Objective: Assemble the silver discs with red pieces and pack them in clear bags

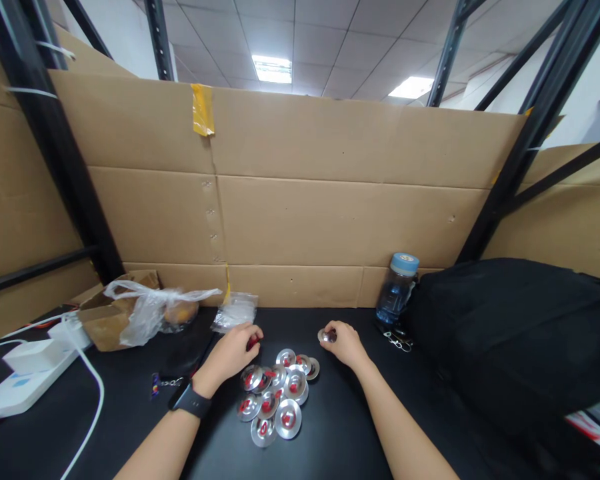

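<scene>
A loose pile of shiny round metal discs with red centres (288, 419) lies on the black table, several of them overlapping. Just left of the pile's far side, my left hand (236, 351) has its fingers curled in, with a small dark red thing (253, 342) at the fingertips; its shape is mostly hidden. To the pile's right, my right hand (346, 341) pinches a single metal disc (323, 335) by its edge, apart from the others. A dark watch (191, 400) sits on my left wrist.
Behind stands a cardboard wall (290, 227). At left are a white power strip (25, 387) with cables, a cardboard box (105, 323), a knotted plastic bag (153, 313) and a clear packet (236, 312). A blue-lidded bottle (396, 293), keys (399, 343) and a black bag (505, 347) occupy the right.
</scene>
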A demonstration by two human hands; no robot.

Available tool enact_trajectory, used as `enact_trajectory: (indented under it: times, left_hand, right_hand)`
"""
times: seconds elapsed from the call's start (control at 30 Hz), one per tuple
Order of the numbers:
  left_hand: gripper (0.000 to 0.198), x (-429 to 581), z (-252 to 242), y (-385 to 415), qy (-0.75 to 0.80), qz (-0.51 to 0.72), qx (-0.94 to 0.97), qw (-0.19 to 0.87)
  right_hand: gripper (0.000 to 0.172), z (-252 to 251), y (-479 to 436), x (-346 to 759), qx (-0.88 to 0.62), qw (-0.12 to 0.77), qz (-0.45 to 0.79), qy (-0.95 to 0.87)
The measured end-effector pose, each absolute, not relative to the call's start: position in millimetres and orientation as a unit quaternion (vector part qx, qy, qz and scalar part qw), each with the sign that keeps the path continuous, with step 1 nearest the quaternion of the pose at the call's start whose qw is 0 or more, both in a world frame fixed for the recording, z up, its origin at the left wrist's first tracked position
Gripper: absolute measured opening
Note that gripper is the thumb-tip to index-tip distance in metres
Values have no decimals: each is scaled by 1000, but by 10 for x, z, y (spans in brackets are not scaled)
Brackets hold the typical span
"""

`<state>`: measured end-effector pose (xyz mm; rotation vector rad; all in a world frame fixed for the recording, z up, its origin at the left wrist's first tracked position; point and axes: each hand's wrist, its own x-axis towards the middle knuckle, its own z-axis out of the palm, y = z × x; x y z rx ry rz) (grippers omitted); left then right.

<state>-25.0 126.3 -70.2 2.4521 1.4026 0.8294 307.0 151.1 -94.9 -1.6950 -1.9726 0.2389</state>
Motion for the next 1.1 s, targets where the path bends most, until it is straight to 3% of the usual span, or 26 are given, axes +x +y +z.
enact_trajectory:
  times: [0.27, 0.6, 1.1]
  left_hand:
    - [23, 197, -646, 989, 341, 234, 895, 168]
    - [28, 303, -646, 1005, 406, 208, 876, 159]
    - [22, 348, -830, 1067, 465, 240, 839, 150]
  right_hand:
    - [12, -871, 1427, 3019, -634, 258, 45, -727]
    - [22, -835, 1324, 2821, -546, 326, 111, -763]
    - [25, -769, 1210, 2626, -479, 357, 162, -785]
